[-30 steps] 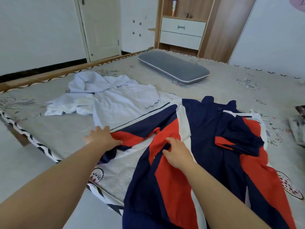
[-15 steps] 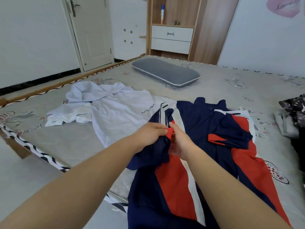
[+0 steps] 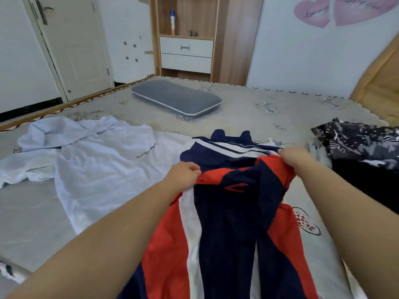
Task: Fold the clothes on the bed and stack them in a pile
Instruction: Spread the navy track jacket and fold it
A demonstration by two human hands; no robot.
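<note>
From the head view, the navy, red and white jacket lies on the bed directly in front of the person, its near part trailing toward 6 o'clock off the bed's edge. The left hand is clenched on a red fold at the garment's left side; the right hand grasps the fabric at the opposite corner, toward 2 o'clock. Between them the cloth is drawn into a raised fold line. To do this fold well, I judge both hands should keep equal tension, carry the edge forward toward 12 o'clock together, and lay it square over the striped upper part so no sleeve bunches underneath. The pale blue shirt lies unfolded at 10 o'clock, touching the jacket. A dark patterned garment sits at 3 o'clock; a grey pillow rests far off at 12 o'clock.
</note>
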